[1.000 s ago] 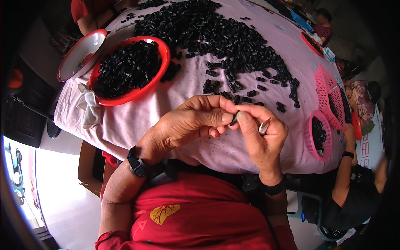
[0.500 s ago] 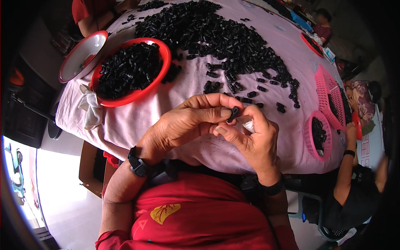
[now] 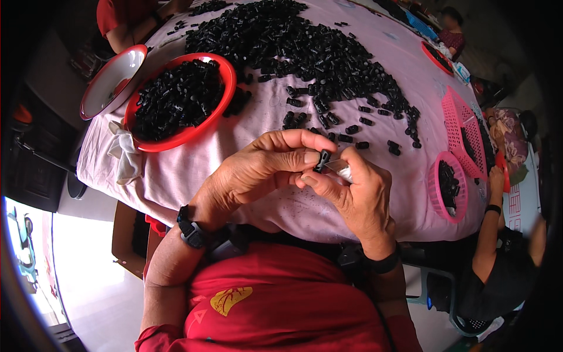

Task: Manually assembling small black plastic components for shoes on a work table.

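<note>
Over the near part of the cloth, my left hand (image 3: pixel 261 163) pinches a small black plastic part (image 3: pixel 322 160) between thumb and fingertips. It is tilted, with an opening showing in its face. Close on its right, my right hand (image 3: pixel 360 190) is closed around a thin blade-like tool (image 3: pixel 345 173) with a white wrapped grip. The tool's thin end points at the black part; whether it touches cannot be made out. Beyond my hands lies a large heap of similar black parts (image 3: pixel 275 44), with several loose ones (image 3: pixel 346 139) nearest my fingers.
A red basin (image 3: pixel 233 82) full of black parts stands left, beside a white enamel basin (image 3: pixel 111 82) and a bunched white cloth (image 3: pixel 125 154). Pink baskets (image 3: pixel 463 190) stand right on the pink tablecloth (image 3: pixel 281 214). Other people sit at far left, far right and near right.
The black part has turned more upright in my left fingers. My right hand has shifted slightly, and more of the thin blade shows. The whole view has moved a little.
</note>
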{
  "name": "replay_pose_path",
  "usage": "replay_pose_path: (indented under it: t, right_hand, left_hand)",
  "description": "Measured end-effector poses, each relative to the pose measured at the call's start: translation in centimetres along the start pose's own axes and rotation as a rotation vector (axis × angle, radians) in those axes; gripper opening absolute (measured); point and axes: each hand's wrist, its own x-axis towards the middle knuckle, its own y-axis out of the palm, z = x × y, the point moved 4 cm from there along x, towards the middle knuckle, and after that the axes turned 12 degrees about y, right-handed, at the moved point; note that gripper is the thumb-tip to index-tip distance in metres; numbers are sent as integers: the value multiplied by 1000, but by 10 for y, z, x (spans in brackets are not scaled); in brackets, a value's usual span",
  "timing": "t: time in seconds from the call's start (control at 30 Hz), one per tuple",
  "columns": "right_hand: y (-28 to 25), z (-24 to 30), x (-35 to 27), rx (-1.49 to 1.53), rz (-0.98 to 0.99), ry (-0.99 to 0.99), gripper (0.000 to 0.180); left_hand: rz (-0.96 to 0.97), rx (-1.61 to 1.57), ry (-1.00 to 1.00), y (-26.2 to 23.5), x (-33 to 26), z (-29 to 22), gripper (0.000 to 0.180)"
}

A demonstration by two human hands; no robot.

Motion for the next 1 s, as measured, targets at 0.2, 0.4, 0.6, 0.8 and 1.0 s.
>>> replay_pose_path:
  t: [0.2, 0.4, 0.6, 0.8, 1.0]
  right_hand:
    - [0, -1, 0, -24, 4, -14, 49]
    - [-1, 1, 0, -47, 14, -11, 50]
    - [0, 0, -1, -74, 6, -19, 51]
    - [1, -2, 0, -85, 25, -13, 46]
    - [3, -1, 0, -89, 4, -62, 50]
  left_hand:
    - [9, 23, 31, -1, 0, 1, 27]
    - [29, 20, 40, 0, 0, 1, 26]
    - [22, 43, 35, -3, 0, 4, 26]
    - [24, 50, 41, -2, 2, 4, 26]
    - [22, 72, 33, -5, 2, 3, 25]
